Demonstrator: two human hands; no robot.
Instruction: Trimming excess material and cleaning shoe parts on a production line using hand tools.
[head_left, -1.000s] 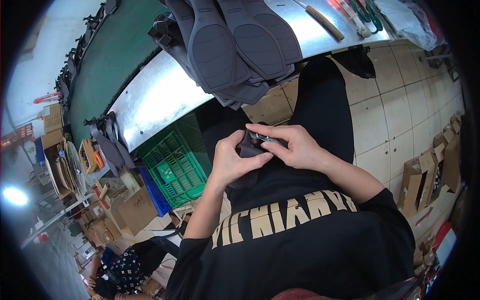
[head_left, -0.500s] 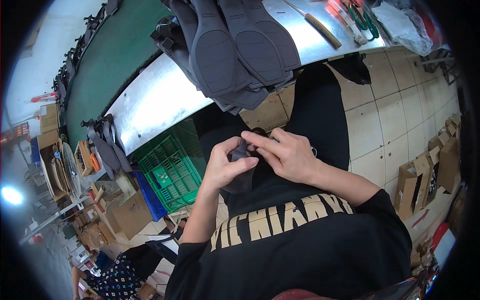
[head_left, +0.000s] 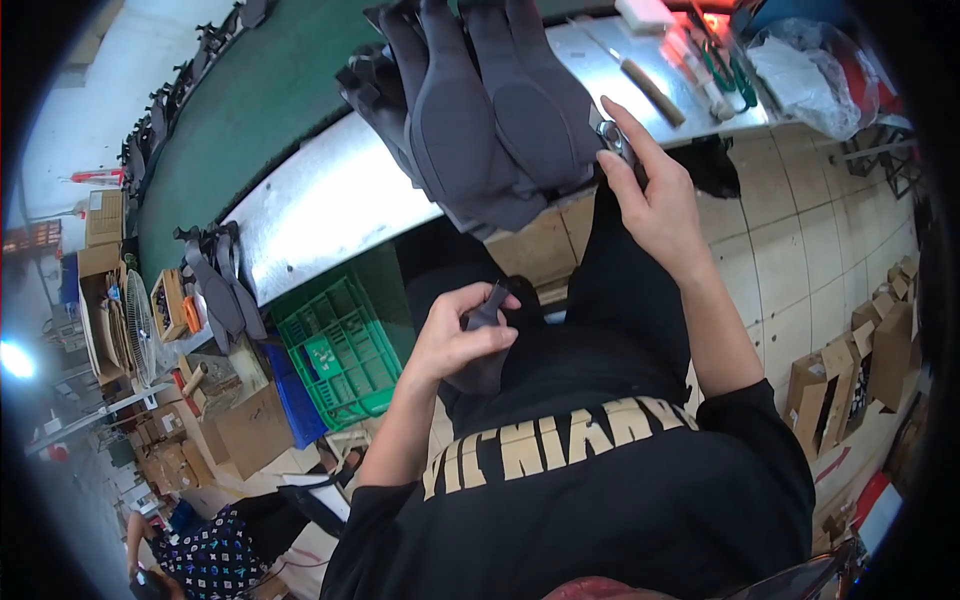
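My left hand (head_left: 452, 338) is closed around a dark grey rubber-like piece (head_left: 484, 372) above my lap; its narrow end sticks up between thumb and fingers. My right hand (head_left: 660, 205) is raised at the table's front edge, beside the right side of a pile of similar dark grey pieces (head_left: 455, 130). It grips a small shiny metal tool (head_left: 612, 135) between thumb and fingers; the tool's exact kind is not clear. The piled pieces have broad rounded ends hanging over the edge and narrow necks pointing away from me.
On the metal table edge (head_left: 335, 190) lie a wooden-handled pointed tool (head_left: 652, 92), green-handled scissors (head_left: 735, 75) and a plastic bag (head_left: 805, 75). Behind runs a green belt (head_left: 240, 120). A green crate (head_left: 335, 350) stands lower left, cardboard boxes (head_left: 850, 350) at right. Another person (head_left: 210, 550) is lower left.
My right hand has left the piece in my left hand and moved up and right to the pile, its metal tool now plainly showing. My left hand stays nearly in place, still holding its piece.
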